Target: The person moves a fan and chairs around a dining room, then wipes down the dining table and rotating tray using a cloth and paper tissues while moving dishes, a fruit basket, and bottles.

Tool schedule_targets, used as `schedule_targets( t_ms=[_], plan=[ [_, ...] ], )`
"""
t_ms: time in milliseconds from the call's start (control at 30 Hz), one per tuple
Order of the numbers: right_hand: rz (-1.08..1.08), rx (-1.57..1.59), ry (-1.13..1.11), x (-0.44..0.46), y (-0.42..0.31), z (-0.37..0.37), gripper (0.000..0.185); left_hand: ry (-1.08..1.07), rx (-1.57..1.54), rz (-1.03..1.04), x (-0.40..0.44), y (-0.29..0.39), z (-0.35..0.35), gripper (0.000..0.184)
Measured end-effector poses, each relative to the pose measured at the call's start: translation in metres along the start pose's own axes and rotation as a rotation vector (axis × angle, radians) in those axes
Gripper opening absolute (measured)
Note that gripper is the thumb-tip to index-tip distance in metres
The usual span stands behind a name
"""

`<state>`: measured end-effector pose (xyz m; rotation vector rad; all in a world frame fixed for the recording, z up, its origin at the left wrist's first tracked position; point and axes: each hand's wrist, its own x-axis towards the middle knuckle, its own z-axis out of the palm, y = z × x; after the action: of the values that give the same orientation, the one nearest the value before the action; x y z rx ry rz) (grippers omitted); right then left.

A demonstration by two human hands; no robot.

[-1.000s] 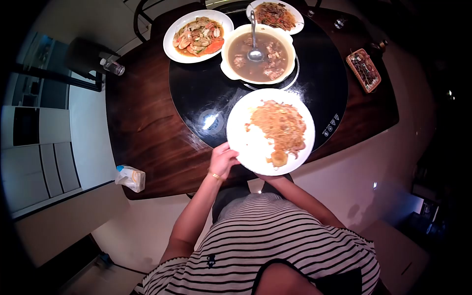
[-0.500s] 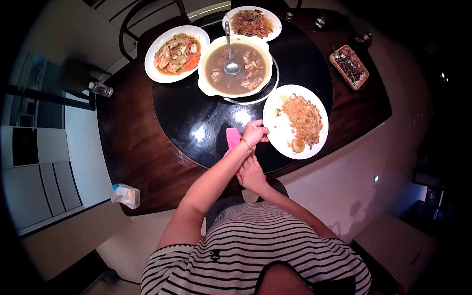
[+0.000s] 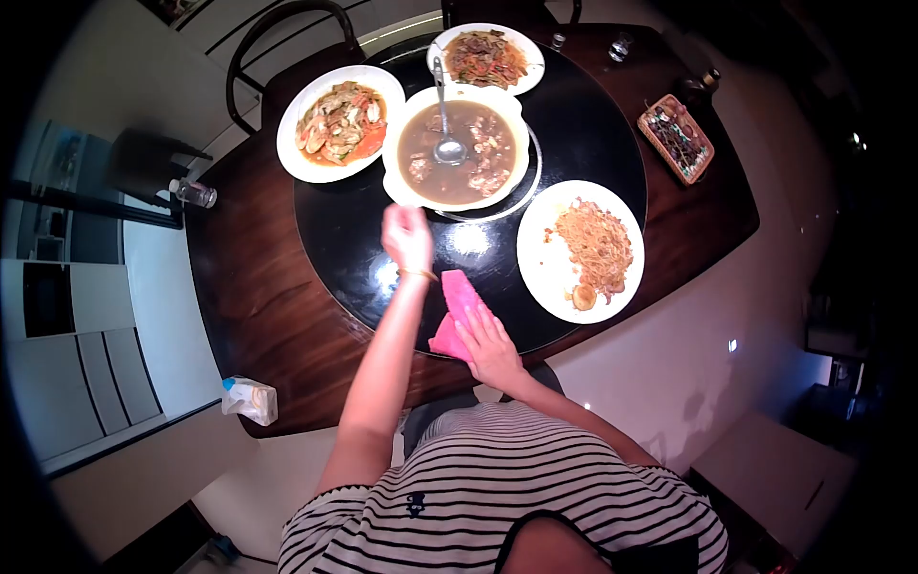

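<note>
My left hand (image 3: 408,237) is over the black round tabletop centre (image 3: 363,253), just below the near rim of the soup bowl (image 3: 455,149); its fingers are curled and blurred, and whether they touch the rim is unclear. My right hand (image 3: 491,350) lies flat with extended fingers on a pink cloth (image 3: 461,306) at the near edge of the black surface. To the right rests a white plate (image 3: 545,274) of noodles, touched by neither hand. A ladle (image 3: 448,148) stands in the brown soup.
A plate of seafood (image 3: 340,124) is left of the bowl, and a plate of shredded food (image 3: 485,59) behind it. A woven basket (image 3: 676,140), a dark bottle (image 3: 703,84), a small glass (image 3: 620,48), a plastic bottle (image 3: 194,193) and a tissue pack (image 3: 251,401) stand around the wooden table.
The noodle plate was lifted, moved right and let go onto the black surface. My left hand has moved left towards the bowl. The pink cloth has come into view under my right hand.
</note>
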<state>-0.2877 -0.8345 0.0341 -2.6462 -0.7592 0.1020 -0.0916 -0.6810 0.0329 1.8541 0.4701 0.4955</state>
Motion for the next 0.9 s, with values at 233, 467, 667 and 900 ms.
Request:
schedule_targets(
  t_ms=[233,467,667,900],
  plan=[
    [-0.002,-0.017,-0.085,0.000,0.002,-0.010,0.075,-0.129,-0.197,-0.184,0.074,0.027,0.000,0.057],
    [-0.011,-0.037,-0.070,0.001,0.001,-0.005,0.076,-0.202,-0.404,-0.313,0.029,0.036,-0.005,0.063],
    [0.025,-0.075,-0.125,0.001,-0.003,-0.003,0.076,-0.225,-0.425,-0.184,-0.008,0.043,0.008,0.049],
    [0.136,-0.067,-0.036,0.025,-0.010,0.006,0.071,-0.417,-0.356,-0.113,-0.037,0.046,0.013,0.070]
  ],
)
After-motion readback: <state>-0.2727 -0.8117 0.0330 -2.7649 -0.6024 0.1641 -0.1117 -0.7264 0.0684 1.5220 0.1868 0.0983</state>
